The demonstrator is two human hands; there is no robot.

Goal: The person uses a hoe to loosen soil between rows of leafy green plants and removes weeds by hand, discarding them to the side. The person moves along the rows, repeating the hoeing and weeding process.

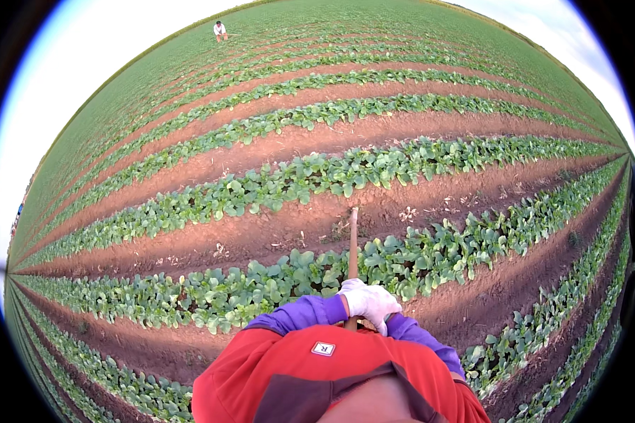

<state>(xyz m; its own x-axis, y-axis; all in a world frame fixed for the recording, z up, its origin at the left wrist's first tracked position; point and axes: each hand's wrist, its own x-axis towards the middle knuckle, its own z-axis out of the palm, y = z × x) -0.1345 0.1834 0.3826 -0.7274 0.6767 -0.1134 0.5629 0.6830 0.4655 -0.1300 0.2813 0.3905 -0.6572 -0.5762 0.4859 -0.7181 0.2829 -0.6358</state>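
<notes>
Both my hands wear whitish gloves and are stacked on a long wooden handle [353, 248] close to my chest. My left hand [353, 288] seems to be the one over the upper part of the grip, and my right hand [377, 307] lies against it; the overlap partly hides which fingers belong to which. The handle reaches away from me across a row of leafy green plants [309, 269], and its far end is over the bare reddish soil [275, 224] between two rows. No tool head can be made out there.
More curved crop rows [349, 172] run left to right, with soil furrows [307, 143] between them. Dry plant bits [408, 213] lie in the near furrow. Far off at the upper left, another person [220, 31] bends over in the field with a long thin tool.
</notes>
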